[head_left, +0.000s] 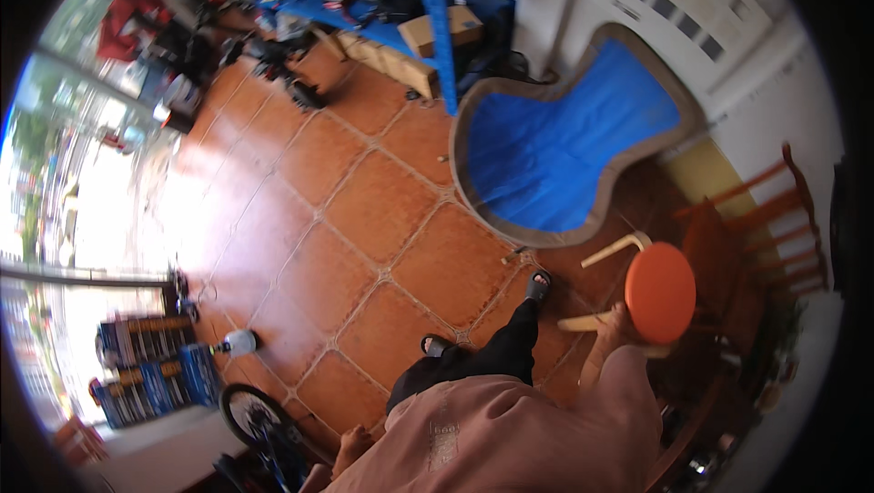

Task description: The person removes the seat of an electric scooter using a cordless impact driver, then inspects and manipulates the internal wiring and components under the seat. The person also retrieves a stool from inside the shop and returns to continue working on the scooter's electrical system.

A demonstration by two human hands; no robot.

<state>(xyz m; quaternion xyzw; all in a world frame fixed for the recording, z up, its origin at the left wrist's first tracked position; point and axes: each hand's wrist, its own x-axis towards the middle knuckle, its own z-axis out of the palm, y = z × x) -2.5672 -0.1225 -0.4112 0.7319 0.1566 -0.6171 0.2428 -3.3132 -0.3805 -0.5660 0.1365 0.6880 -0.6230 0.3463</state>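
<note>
My right hand (615, 322) grips a small stool with a round orange seat (661, 290) and pale wooden legs, held beside my hip. My left hand (355, 441) hangs low by my left side with its fingers curled; whether it holds anything is hidden. Just beyond the stool, a curvy blue panel with a padded grey-brown rim (569, 138) rests by the white wall. My dark trousers and sandalled feet show on the terracotta tiles (373, 193).
Blue shelving (440, 47) with boxes stands ahead. A wooden chair (756, 220) is at the right. Dark wheeled items (287, 74) sit at the upper left. A bicycle (255, 416) and stacked blue boxes (155, 375) are at the lower left, near a bright glazed front.
</note>
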